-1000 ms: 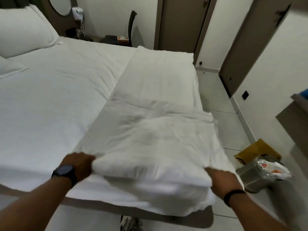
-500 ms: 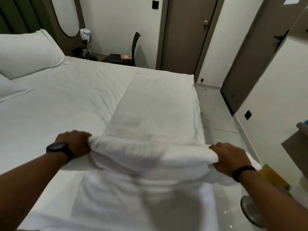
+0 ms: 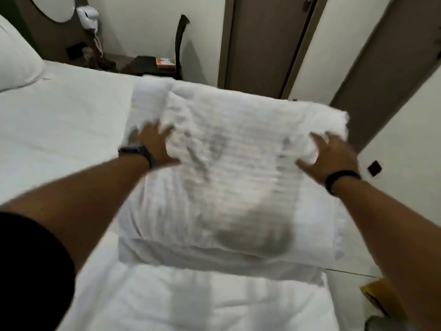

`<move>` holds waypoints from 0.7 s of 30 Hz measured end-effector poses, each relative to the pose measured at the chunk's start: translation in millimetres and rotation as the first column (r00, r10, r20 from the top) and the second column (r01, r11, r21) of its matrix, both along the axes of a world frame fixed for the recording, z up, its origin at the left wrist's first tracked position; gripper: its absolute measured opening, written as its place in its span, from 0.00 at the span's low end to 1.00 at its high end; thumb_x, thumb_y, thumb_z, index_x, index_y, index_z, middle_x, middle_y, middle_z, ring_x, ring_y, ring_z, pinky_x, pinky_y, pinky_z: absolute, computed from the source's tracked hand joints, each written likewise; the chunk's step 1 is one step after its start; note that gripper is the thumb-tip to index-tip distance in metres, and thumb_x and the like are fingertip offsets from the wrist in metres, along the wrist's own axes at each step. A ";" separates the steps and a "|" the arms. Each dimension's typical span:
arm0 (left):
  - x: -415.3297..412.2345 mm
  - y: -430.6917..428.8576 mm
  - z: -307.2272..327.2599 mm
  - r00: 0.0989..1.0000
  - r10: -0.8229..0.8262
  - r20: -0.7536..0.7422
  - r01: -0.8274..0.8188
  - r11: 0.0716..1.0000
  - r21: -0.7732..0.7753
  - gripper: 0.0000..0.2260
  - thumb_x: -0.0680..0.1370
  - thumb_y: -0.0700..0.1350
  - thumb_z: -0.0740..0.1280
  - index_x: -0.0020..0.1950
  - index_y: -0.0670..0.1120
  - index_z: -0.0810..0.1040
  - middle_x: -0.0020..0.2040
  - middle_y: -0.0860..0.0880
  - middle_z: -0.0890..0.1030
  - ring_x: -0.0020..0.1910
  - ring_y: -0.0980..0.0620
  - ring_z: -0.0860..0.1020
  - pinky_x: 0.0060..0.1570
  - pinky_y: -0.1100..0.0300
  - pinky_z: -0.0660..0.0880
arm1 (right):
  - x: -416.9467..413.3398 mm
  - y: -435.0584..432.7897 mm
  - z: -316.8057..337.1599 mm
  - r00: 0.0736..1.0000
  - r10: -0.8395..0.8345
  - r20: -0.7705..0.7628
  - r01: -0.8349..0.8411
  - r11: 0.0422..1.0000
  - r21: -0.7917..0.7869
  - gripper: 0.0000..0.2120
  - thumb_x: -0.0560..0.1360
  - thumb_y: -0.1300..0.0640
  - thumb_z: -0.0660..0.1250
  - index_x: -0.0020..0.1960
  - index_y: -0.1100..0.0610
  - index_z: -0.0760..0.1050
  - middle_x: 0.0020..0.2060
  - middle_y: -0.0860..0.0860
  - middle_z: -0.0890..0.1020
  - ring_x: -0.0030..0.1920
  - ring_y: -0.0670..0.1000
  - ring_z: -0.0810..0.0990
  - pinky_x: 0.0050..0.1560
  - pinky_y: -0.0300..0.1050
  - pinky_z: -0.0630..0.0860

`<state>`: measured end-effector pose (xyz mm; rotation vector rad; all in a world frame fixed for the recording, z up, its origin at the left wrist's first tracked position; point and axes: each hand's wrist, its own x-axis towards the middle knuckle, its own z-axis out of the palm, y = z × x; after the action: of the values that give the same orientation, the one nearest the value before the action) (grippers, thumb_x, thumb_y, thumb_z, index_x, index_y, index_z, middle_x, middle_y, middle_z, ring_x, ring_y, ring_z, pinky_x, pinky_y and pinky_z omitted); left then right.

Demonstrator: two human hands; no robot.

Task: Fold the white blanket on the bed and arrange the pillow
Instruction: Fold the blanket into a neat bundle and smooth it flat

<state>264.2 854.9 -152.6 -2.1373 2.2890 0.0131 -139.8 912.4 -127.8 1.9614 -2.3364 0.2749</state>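
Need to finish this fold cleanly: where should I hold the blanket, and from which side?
Hold the blanket at its two far corners, one per hand, coming in from the short sides as the left hand and right hand do now. It is a wide, thick stack, so one middle grip would probably let it sag.

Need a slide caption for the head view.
Both hands, left hand and right hand, press the folded white blanket onto the bed.

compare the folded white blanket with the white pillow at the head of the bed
The folded white blanket sits mid-bed in stacked layers, wrinkled, with the left hand and right hand on it. The white pillow lies at the far left, smooth, plump and untouched. Both are white fabric.
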 end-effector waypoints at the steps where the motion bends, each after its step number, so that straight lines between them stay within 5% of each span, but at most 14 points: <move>1: -9.9 3.8 -36.0 0.999 -0.029 0.014 0.027 0.988 0.153 0.52 0.64 0.74 0.67 0.79 0.56 0.47 0.80 0.45 0.50 0.77 0.43 0.53 0.73 0.42 0.55 | 3.2 -4.3 -29.1 1.000 0.021 0.013 -0.022 0.995 0.095 0.40 0.70 0.36 0.66 0.76 0.47 0.54 0.76 0.56 0.55 0.75 0.57 0.53 0.71 0.61 0.57; 4: -25.8 23.4 -128.5 0.999 0.037 -0.007 -0.030 0.889 0.457 0.64 0.50 0.82 0.63 0.78 0.59 0.39 0.80 0.50 0.43 0.78 0.44 0.48 0.73 0.39 0.53 | 2.8 -13.3 -111.6 0.996 0.009 0.087 -0.039 0.936 0.349 0.49 0.63 0.24 0.61 0.76 0.39 0.43 0.78 0.50 0.46 0.77 0.53 0.44 0.72 0.64 0.49; 7: -21.4 34.5 -191.0 0.994 0.111 -0.002 -0.098 0.887 0.451 0.70 0.41 0.83 0.62 0.76 0.61 0.36 0.80 0.53 0.43 0.78 0.45 0.47 0.74 0.39 0.51 | -9.6 -11.5 -184.0 0.990 -0.012 0.141 -0.061 0.866 0.497 0.57 0.52 0.15 0.54 0.73 0.35 0.36 0.77 0.46 0.40 0.76 0.51 0.39 0.71 0.66 0.43; 13: -21.6 29.3 -245.7 0.994 0.103 0.022 -0.105 0.953 0.286 0.70 0.40 0.82 0.62 0.76 0.60 0.37 0.80 0.54 0.45 0.78 0.48 0.48 0.73 0.37 0.48 | -22.6 -15.3 -278.9 0.984 0.060 0.169 -0.121 0.915 0.385 0.54 0.53 0.13 0.45 0.72 0.34 0.33 0.77 0.45 0.37 0.76 0.50 0.35 0.72 0.66 0.39; 21: -21.7 32.4 -253.7 0.994 0.107 0.018 -0.108 0.965 0.239 0.69 0.41 0.83 0.59 0.76 0.60 0.36 0.80 0.54 0.45 0.79 0.48 0.45 0.73 0.37 0.45 | -24.3 -24.6 -283.1 0.988 0.072 0.139 -0.119 0.920 0.374 0.55 0.53 0.13 0.43 0.73 0.36 0.35 0.77 0.46 0.37 0.76 0.50 0.34 0.72 0.65 0.37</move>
<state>242.5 887.4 -406.3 -2.1289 2.0442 0.2708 -164.1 887.8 -411.0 2.2937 -2.5313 -0.0666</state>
